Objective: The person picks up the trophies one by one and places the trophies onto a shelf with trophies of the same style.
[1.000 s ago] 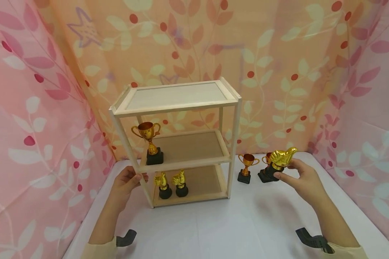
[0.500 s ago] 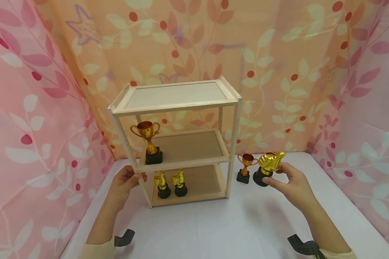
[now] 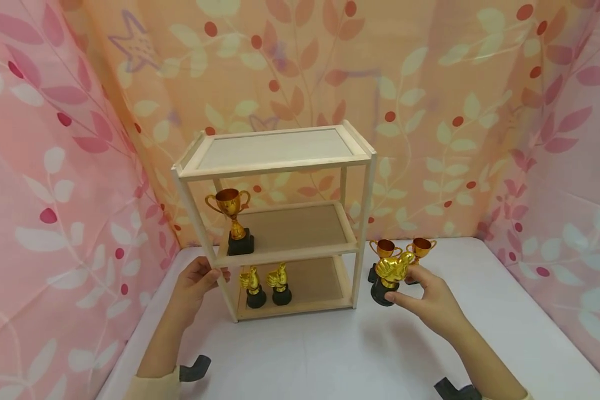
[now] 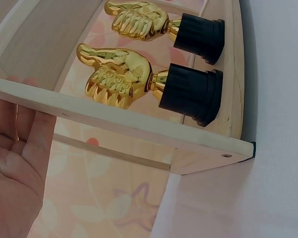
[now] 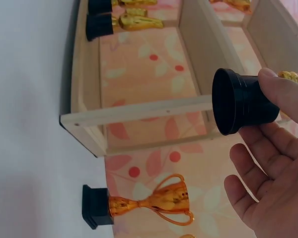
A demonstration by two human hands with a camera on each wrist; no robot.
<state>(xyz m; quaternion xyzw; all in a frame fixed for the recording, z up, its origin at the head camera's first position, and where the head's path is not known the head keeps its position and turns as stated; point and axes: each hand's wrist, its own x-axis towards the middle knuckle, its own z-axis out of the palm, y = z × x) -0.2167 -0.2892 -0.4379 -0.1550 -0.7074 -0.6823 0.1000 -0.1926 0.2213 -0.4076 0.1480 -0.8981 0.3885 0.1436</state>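
Observation:
My right hand [image 3: 432, 303] pinches a gold thumbs-up trophy [image 3: 391, 278] by its round black base [image 5: 246, 101], holding it off the table to the right of the shelf. With my left hand [image 3: 192, 286] I grip the front left post of the wooden three-tier shelf [image 3: 287, 258]. Two more thumbs-up trophies stand on the bottom tier, a left one [image 3: 254, 288] and a right one [image 3: 280, 284]. A gold cup trophy [image 3: 235, 222] sits at the left end of the middle tier. In the left wrist view, the post [image 4: 114, 119] crosses in front of my fingers [image 4: 27, 121].
Two cup trophies, a nearer-left one [image 3: 384, 248] and a right one [image 3: 421, 248], stand on the white table [image 3: 300, 361] right of the shelf, partly hidden behind the held trophy. Floral cloth walls [image 3: 430, 111] surround the table at the back and sides.
My right hand has carried the thumbs-up trophy leftward and nearer to me, toward the shelf, uncovering the right cup trophy and partly covering the left one. My left hand stays on the post.

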